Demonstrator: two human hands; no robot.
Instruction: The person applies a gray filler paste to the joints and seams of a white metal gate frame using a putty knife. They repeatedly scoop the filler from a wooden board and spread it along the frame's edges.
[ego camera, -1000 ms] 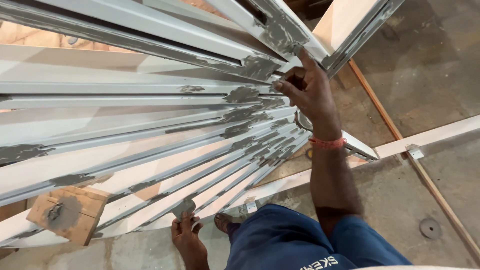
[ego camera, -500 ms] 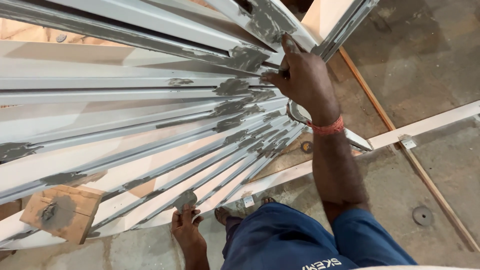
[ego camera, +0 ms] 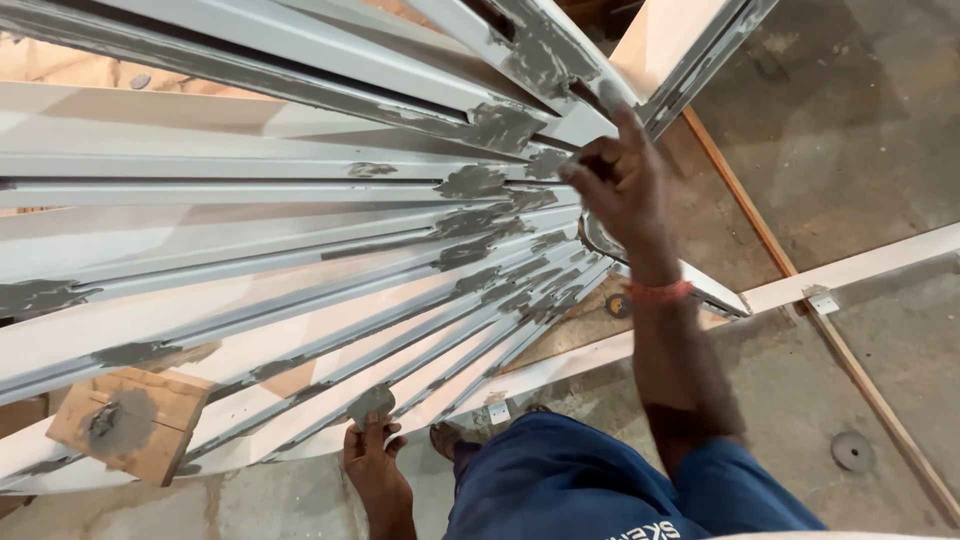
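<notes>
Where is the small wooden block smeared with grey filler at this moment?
In the head view the wooden block sits at lower left, under the white slats, left of the left hand.

This is a woodworking or joinery workshop. In front of the person's right hand (ego camera: 625,190) stands a large fan of white-primed wooden slats (ego camera: 300,220), patched along their ends with rough grey filler (ego camera: 475,182). Beside the left hand (ego camera: 372,462), to its left, lies a bare square wooden block smeared with the same grey paste (ego camera: 125,425). Under both hands is a dusty, stained concrete floor (ego camera: 850,120). To the right of the right hand a long thin unpainted wooden strip (ego camera: 800,290) lies across a white-painted batten (ego camera: 850,270), and a small round metal disc (ego camera: 852,451) rests on the floor below them.
</notes>
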